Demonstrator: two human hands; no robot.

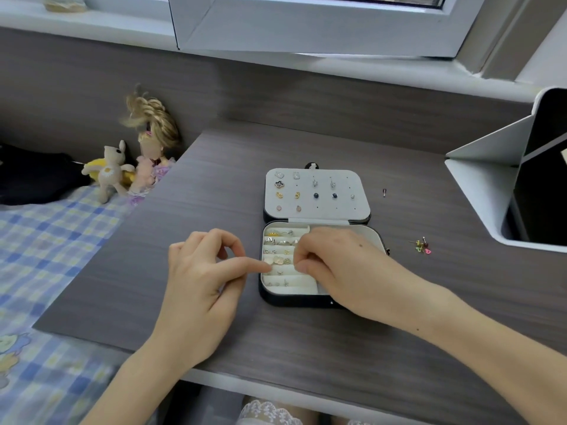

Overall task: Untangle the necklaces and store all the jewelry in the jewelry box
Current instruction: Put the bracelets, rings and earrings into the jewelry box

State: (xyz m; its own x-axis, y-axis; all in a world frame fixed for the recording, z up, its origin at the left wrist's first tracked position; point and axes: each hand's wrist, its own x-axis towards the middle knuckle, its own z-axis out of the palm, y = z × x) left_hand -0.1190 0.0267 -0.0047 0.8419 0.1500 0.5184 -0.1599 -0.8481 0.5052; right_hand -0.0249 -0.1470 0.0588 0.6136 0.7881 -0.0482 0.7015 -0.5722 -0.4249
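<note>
The right hand [331,259], fingers curled down over the middle rows of the jewelry box [291,300], seems to be seating a small piece, though what it pinches is hidden. It would be best to press the piece squarely into its slot while the left hand [202,271], forefinger straight and the other fingers curled, steadies that row. Loose earrings [422,246] lie on the surface [214,191] to the right of the box.

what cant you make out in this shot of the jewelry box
All from the head view:
1. The right part of the jewelry box is hidden under the right hand.
2. Whether its curled fingers pinch anything is hidden, and any piece would be too small to see.
3. The coloured pieces right of the box are too small to identify.
4. The white stand is cut off by the right edge.
</note>
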